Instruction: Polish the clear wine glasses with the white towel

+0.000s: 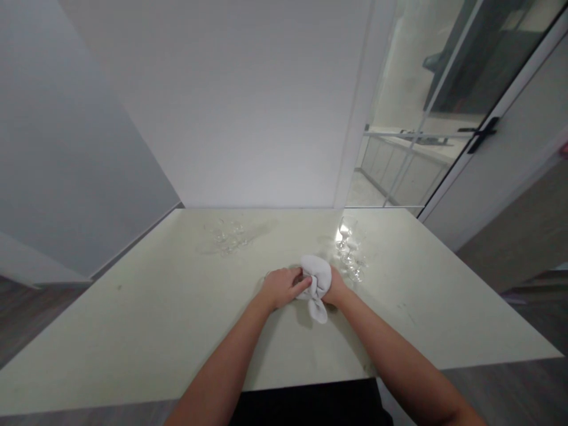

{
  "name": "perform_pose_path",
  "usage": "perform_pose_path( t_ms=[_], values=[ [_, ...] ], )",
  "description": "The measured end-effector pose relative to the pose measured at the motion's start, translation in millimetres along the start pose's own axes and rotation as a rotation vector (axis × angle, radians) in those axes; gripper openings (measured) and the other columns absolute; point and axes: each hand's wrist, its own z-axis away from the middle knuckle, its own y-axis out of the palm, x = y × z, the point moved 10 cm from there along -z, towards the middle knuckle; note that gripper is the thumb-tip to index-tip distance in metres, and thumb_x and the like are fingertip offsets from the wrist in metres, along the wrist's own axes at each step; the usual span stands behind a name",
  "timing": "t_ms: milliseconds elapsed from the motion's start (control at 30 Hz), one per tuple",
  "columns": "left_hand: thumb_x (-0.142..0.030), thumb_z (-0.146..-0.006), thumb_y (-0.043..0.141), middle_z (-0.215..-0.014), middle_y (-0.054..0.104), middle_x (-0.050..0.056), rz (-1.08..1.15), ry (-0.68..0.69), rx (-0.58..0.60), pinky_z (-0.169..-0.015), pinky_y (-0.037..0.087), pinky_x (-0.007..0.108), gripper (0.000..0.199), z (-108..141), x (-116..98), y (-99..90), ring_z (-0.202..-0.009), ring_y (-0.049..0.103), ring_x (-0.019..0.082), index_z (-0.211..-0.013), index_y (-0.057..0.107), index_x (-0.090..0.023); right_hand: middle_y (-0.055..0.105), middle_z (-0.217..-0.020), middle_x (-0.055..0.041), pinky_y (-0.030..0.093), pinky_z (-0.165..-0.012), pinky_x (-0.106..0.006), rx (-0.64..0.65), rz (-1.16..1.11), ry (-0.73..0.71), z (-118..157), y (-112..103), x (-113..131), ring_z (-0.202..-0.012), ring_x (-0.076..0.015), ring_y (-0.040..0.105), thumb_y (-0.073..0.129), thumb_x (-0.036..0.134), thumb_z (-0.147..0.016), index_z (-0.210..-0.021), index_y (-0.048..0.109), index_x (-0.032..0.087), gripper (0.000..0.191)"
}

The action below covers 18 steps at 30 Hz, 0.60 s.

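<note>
A white cloth (317, 275) is bunched between my two hands above the table, one twisted end hanging down toward me. My right hand (336, 289) is closed on the cloth from the right, its fingers mostly hidden behind the folds. From the left, my left hand (283, 286) curls in with its thumb and fingers at the cloth's edge. A faint clear edge shows beside its knuckles, but what it grips is not plain. Just beyond my right hand stand several clear glasses (348, 251). Farther left is another group of clear glassware (228, 238), hard to make out against the pale top.
The pale table (146, 331) reaches a white wall panel (248, 106) at the back. A glazed door with a black handle (483, 135) is at the right, with a counter behind the glass. A grey wall (80, 148) stands on the left.
</note>
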Motion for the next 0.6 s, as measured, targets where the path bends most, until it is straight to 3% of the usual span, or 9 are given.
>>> perform_pose_path(
  t_ms=[200, 400, 600],
  values=[
    [-0.069, -0.09, 0.022, -0.085, 0.072, 0.011, -0.096, -0.001, -0.043, -0.064, 0.042, 0.033, 0.064, 0.3, -1.9, -0.4, -0.078, 0.068, 0.029, -0.105, 0.062, -0.021, 0.057, -0.136, -0.0127, 0.038, -0.111, -0.041, 0.039, -0.008, -0.093, -2.6, 13.0, 1.7, -0.13, -0.0285, 0.05, 0.063, 0.042, -0.079, -0.13, 0.059, 0.017, 0.057],
    [-0.069, -0.09, 0.026, -0.089, 0.072, 0.012, -0.097, -0.009, -0.058, -0.068, 0.043, 0.034, 0.063, -0.7, 0.5, -3.2, -0.081, 0.068, 0.029, -0.111, 0.062, -0.022, 0.058, -0.135, -0.0127, 0.039, -0.112, -0.042, -0.029, -0.024, -0.022, -4.2, 13.9, -3.3, -0.128, -0.0283, 0.052, 0.061, 0.04, -0.079, -0.13, 0.058, 0.016, 0.056],
    [-0.071, -0.089, 0.025, -0.086, 0.072, 0.01, -0.093, 0.006, -0.087, -0.068, 0.042, 0.032, 0.064, 0.8, -2.9, -11.8, -0.081, 0.068, 0.027, -0.111, 0.062, -0.024, 0.062, -0.128, -0.0158, 0.039, -0.109, -0.044, -0.011, 0.001, 0.0, -4.1, 11.7, -3.1, -0.124, -0.0318, 0.054, 0.06, 0.043, -0.079, -0.124, 0.062, 0.012, 0.055]
  ],
)
